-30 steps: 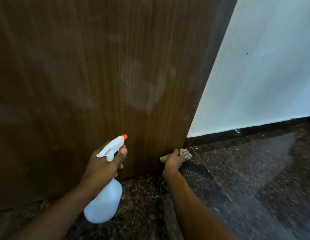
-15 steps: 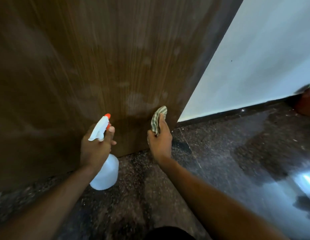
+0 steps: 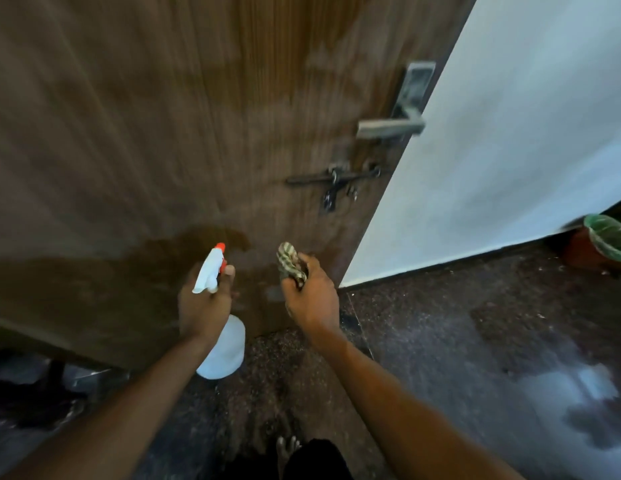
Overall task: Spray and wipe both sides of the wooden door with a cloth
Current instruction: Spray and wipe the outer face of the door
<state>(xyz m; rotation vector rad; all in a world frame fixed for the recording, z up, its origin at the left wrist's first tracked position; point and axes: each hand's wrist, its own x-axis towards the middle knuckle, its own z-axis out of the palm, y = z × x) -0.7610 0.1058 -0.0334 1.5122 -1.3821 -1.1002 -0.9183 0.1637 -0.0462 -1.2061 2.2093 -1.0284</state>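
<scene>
Left hand (image 3: 202, 304): fingers curled round the neck of the spray bottle (image 3: 221, 348), one finger at the trigger.
Right hand (image 3: 312, 299): fingers closed on a bunched cloth (image 3: 291, 260).
Door (image 3: 184, 126): just ahead of both hands, damp patches low down.

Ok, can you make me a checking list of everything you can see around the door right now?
Surface: brown wooden door, streaky, with a darker wet-looking patch low down.
Job's things: white plastic spray bottle with an orange nozzle; crumpled striped cloth, whether it touches the door cannot be told.
Clutter: reddish bin with a green liner by the wall.
Hands: left hand grips the bottle's neck; right hand grips the cloth.
Cables: nothing seen.
Surroundings: silver lever handle and dark slide bolt on the door; white wall; dark speckled stone floor.
</scene>
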